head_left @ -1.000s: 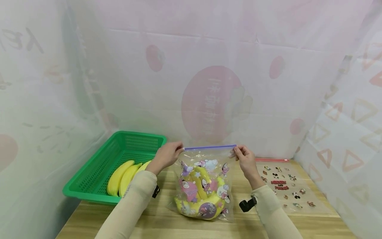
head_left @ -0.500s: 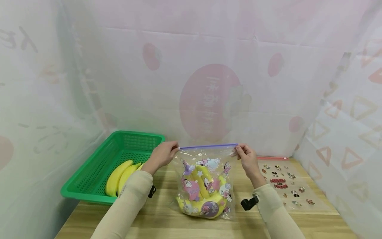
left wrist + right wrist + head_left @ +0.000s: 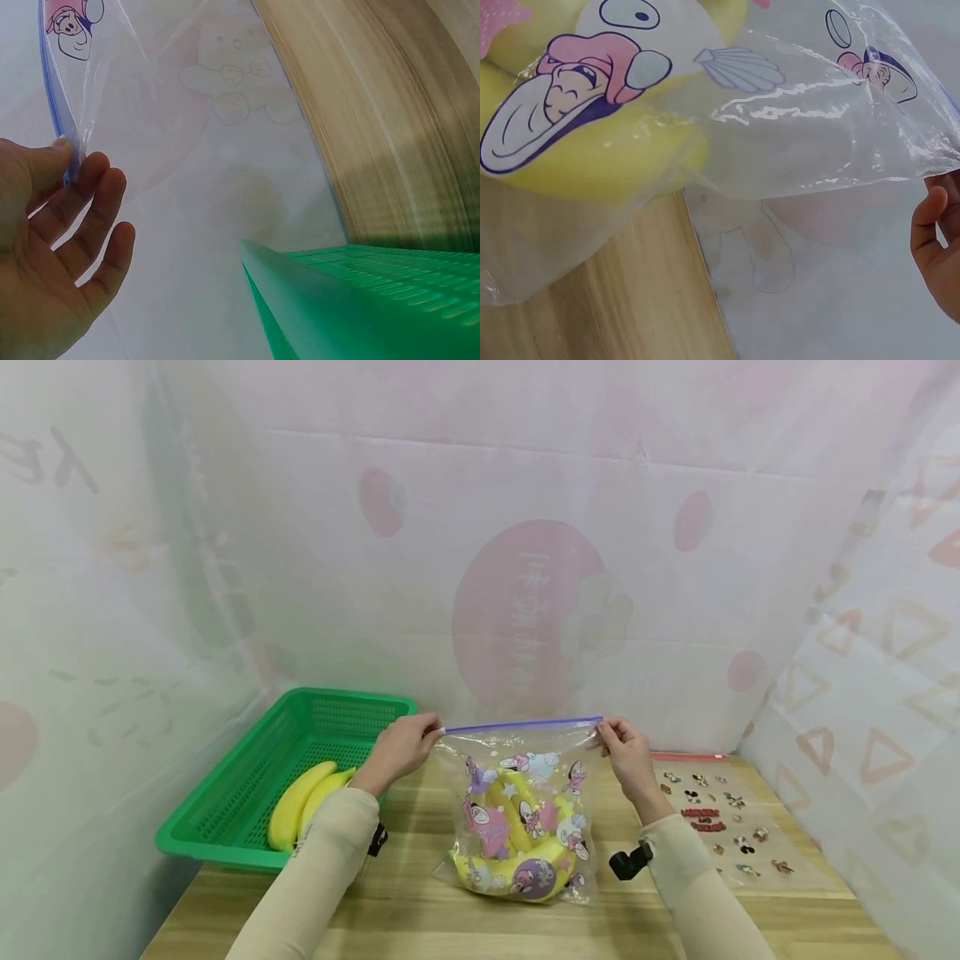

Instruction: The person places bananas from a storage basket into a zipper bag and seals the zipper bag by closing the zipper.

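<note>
A clear zip bag [image 3: 491, 752] printed with cartoon figures stands upright on the wooden table, stretched between the two hands. Several yellow bananas [image 3: 517, 860] lie in its lower part. Along the top runs a purple-blue zip strip [image 3: 525, 724], straight and slightly higher at the right. My left hand [image 3: 401, 747] pinches the strip's left end; the left wrist view shows thumb and forefinger on that corner, the other fingers [image 3: 109, 259] loosely bent. At the opposite corner, my right hand [image 3: 628, 758] pinches the bag's top edge. Only part of this hand [image 3: 941, 247] shows in the right wrist view.
On the left stands a green plastic basket [image 3: 225, 777] with bananas [image 3: 300, 802] in it, partly behind the left forearm. A flat clear bag [image 3: 738, 843] with a red zip and small printed figures lies at the right. Printed white cloth [image 3: 337, 568] encloses the table [image 3: 450, 935].
The bag and both hands have shifted slightly. The left hand has moved a little left, the right hand a little right, and the zip strip between them spans wider.
</note>
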Demonstrator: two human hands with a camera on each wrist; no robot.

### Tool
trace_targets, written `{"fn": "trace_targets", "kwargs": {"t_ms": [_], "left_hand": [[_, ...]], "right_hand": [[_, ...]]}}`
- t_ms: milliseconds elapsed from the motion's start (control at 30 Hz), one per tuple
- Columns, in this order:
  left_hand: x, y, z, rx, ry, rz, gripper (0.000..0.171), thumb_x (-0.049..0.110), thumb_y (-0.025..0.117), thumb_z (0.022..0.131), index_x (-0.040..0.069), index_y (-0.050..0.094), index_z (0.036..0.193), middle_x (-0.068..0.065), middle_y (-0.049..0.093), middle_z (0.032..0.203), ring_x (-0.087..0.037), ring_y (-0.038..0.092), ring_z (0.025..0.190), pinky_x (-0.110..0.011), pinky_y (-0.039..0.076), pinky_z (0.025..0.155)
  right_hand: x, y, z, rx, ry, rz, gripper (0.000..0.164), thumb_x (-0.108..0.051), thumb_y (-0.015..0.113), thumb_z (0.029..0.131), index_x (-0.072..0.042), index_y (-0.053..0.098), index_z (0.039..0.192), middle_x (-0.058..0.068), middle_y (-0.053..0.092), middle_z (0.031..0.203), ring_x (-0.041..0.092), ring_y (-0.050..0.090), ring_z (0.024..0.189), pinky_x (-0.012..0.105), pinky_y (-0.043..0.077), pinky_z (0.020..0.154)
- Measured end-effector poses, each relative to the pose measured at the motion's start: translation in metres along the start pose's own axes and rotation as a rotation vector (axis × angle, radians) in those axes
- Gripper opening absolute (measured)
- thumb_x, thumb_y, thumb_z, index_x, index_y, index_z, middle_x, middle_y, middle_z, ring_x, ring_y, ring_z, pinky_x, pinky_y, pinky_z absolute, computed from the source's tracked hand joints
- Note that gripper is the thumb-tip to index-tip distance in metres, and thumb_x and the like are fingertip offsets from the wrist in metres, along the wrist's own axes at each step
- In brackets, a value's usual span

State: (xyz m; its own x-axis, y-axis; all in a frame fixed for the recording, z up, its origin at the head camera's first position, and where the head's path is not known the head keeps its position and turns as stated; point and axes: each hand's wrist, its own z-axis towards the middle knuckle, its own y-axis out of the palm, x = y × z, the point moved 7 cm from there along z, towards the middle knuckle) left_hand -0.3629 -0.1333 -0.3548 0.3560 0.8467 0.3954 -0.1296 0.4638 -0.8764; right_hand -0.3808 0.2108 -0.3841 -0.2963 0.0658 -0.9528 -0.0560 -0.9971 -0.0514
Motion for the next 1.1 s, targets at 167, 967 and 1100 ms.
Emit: {"fn": "trace_targets", "kwargs": {"t_ms": [167,967,1100], "left_hand": [[0.002,-0.001,0.004,0.004,-0.024,-0.01,0.014,0.023,0.054,0.098,0.013,0.062,0.092,0.003,0.059,0.076,-0.013,0.052,0.064,-0.031,0.044,0.056],[-0.005,-0.003,0.03,0.158,-0.234,-0.468,0.016,0.021,0.048,0.1,0.007,0.056,0.098,-0.005,0.064,0.087,-0.021,0.064,0.08,-0.032,0.045,0.056],[-0.003,-0.006,0.032,0.183,-0.238,-0.497,0.015,0.019,0.048,0.1,0.006,0.055,0.099,-0.006,0.064,0.089,-0.02,0.064,0.082,-0.034,0.047,0.065]], "right_hand": [[0.002,0.0,0.005,-0.003,0.0,-0.011,0.028,-0.02,0.051,0.099,0.007,0.053,0.102,-0.004,0.064,0.076,0.007,0.06,0.071,0.02,0.044,0.062],[-0.011,0.004,0.038,0.059,-0.008,-0.093,0.03,-0.024,0.049,0.1,0.004,0.055,0.104,0.006,0.064,0.09,0.01,0.063,0.077,0.023,0.048,0.063],[-0.017,0.004,0.04,0.075,-0.036,-0.091,0.029,-0.023,0.049,0.1,0.004,0.056,0.104,0.006,0.063,0.093,0.01,0.063,0.079,0.025,0.049,0.065]]}}
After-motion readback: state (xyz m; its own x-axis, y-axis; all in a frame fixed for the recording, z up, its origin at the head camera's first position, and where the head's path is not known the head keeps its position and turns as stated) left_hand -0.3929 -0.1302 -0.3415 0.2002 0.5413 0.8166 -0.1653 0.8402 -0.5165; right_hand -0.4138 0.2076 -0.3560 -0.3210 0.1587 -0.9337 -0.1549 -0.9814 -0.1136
